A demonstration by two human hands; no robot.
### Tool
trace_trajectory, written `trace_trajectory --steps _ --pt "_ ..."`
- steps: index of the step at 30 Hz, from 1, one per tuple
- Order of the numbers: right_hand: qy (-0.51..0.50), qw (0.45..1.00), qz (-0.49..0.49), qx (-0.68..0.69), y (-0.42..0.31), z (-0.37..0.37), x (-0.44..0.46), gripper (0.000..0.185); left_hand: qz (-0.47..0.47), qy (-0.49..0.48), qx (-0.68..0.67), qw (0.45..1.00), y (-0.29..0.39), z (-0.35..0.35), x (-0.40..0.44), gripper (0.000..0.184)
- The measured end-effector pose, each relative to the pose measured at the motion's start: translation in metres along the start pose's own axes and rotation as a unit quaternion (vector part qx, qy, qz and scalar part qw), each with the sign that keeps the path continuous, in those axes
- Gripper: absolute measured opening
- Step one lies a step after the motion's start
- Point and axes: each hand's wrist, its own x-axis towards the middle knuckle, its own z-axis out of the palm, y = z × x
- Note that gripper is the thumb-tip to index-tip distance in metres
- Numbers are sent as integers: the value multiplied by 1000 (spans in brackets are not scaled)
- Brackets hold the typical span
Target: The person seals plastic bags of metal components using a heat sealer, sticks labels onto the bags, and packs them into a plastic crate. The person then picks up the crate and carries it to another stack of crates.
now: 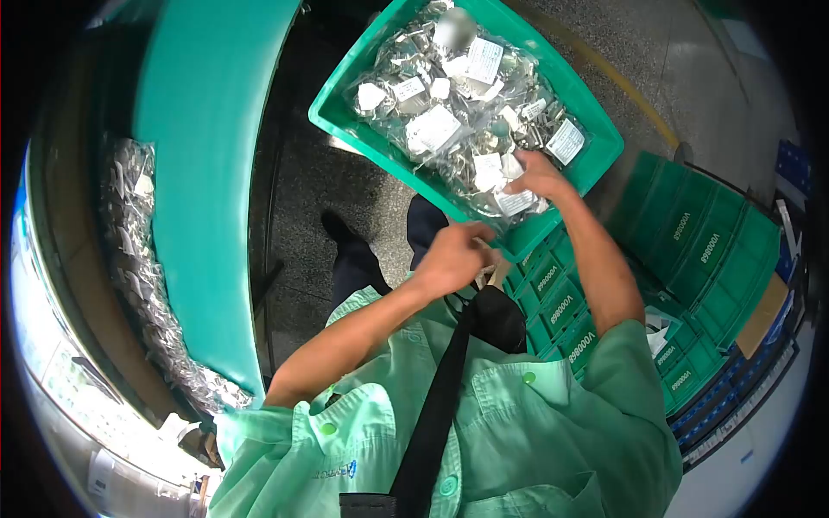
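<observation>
A green plastic bin (354, 142) is filled with clear plastic bags of shiny metal parts (432, 129), many with white labels. My right hand (542, 179) reaches over the bin's near right side. Its thumb and fingers close around part of a labelled bag (514, 200). My left hand (453, 259) is just outside the near edge of the bin, in front of my body. Its fingers are curled, and whatever may be inside them is hidden. A small tan piece (499, 273) shows just beside these fingers.
Stacked green crates (691, 233) marked V000868 stand at the right, with more crates (553, 302) under the bin. At the left, a green-topped table (207, 173) carries a row of bagged metal parts (142, 259). Speckled floor (298, 298) shows around my legs.
</observation>
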Motion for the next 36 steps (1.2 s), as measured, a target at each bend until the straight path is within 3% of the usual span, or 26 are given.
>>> trace_trajectory --steps 2,3,4,5,6,8,10,12,14,17,18,20,21,22,23,24,25,27,29,30,31,32,33,34,35,36 --pt "59 985 53 -153 -13 5 -2 77 6 3 -121 993 -11 -21 -13 21" --pt "49 978 45 -195 -26 -1 -8 78 3 26 -93 995 -10 -29 -17 20" --pt "150 976 -69 -139 4 5 1 77 -3 67 -62 996 -9 -44 -24 20" --pt "133 991 -20 -28 3 7 13 74 -16 126 -30 991 -9 -67 -40 20" --pt "132 983 -70 111 12 20 24 72 -15 156 -5 988 -6 -86 -52 16" --pt "234 936 -41 -260 15 74 19 90 28 251 -51 966 -34 -125 -72 20" --pt "240 920 -28 -309 24 80 25 93 92 386 -23 918 -43 -174 -100 26" --pt "180 952 -74 -238 47 56 37 87 51 534 122 835 -51 -249 -143 37" --pt "122 981 13 -151 16 17 39 61 100 643 175 739 -84 -338 -183 43" --pt "298 942 -153 -2 -122 30 23 39 27 723 245 645 -114 -462 -227 53" --pt "263 944 -187 70 -191 57 15 37 17 731 278 623 -124 -501 -233 59" --pt "164 936 -258 175 -320 118 4 37 -9 706 302 640 -130 -560 -240 61" --pt "95 935 -295 172 -361 151 22 39 -23 694 314 647 -135 -586 -243 63" --pt "63 932 -324 150 -404 188 39 40 20 682 279 676 -149 -618 -243 63" --pt "61 927 -356 96 -444 222 61 44 65 667 243 702 -163 -643 -240 64" --pt "84 907 -411 29 -482 252 85 52 21 658 299 691 -161 -656 -243 64" --pt "132 880 -449 -80 -513 276 113 60 39 648 306 697 -158 -669 -241 62" --pt "215 848 -458 -157 -560 327 168 64 79 623 320 709 -153 -694 -227 58" --pt "209 859 -425 -194 -606 356 177 63 231 598 334 691 -198 -760 -197 50" --pt "178 872 -423 -173 -619 369 179 66 235 559 290 741 -192 -759 -191 46" --pt "155 886 -410 -154 -624 379 182 68 234 520 242 785 -186 -758 -185 42" --pt "198 878 -385 -203 -621 391 187 63 152 436 151 874 -142 -730 -194 38" --pt "207 903 -332 -180 -618 387 180 58 157 393 214 880 -139 -743 -175 38" --pt "149 935 -267 -180 -619 374 164 55 97 398 194 891 -122 -728 -168 39" --pt "87 961 -198 -172 -622 362 152 60 178 376 177 892 -134 -737 -153 38" --pt "153 948 -234 -150 -603 370 155 67 102 368 227 896 -130 -737 -155 40"
